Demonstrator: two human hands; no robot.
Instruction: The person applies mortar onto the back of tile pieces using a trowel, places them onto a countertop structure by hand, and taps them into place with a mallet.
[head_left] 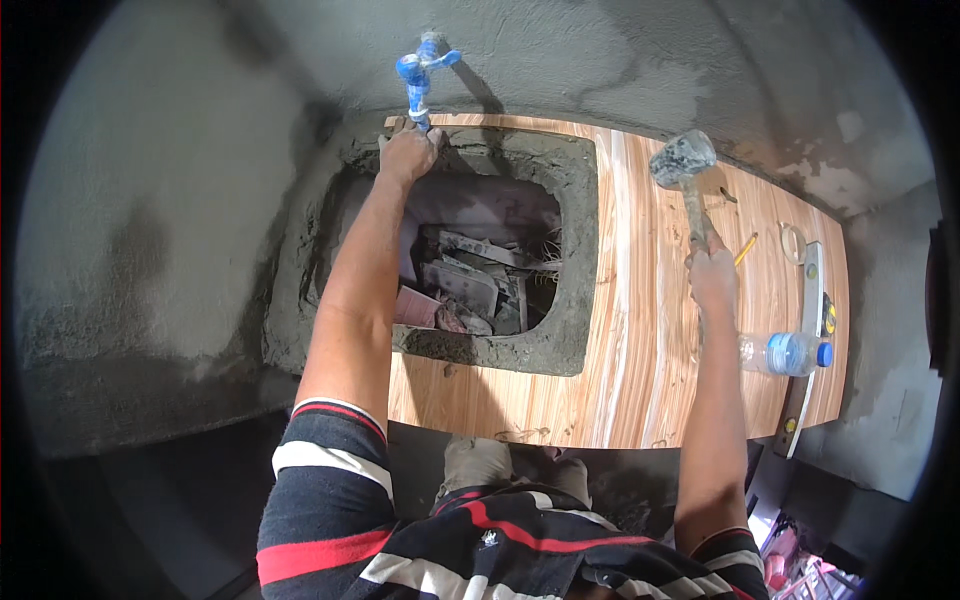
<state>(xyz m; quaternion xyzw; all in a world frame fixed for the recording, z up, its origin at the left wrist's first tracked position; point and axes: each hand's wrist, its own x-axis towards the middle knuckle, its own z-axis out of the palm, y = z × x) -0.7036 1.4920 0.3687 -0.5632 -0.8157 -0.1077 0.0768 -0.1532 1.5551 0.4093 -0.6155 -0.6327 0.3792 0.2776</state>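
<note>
My left hand point(406, 154) reaches to the back edge of the opening point(577, 250) bordered with rough grey mortar, its fingers curled on a narrow wooden strip point(460, 122) just below the blue-and-white tap point(415, 75). My right hand point(710, 265) grips the handle of a mallet point(682, 158), whose pale, dirty head is raised over the wood-grain countertop point(630, 390) right of the opening. Broken boards and rubble point(465, 285) lie down inside the opening.
On the counter's right side are a yellow pencil point(745, 250), a pale ring point(792, 242), a spirit level point(813, 280), a tape measure point(828, 315) and a plastic bottle point(785, 353) lying sideways. Rough grey walls point(170, 220) surround the counter at back and both sides.
</note>
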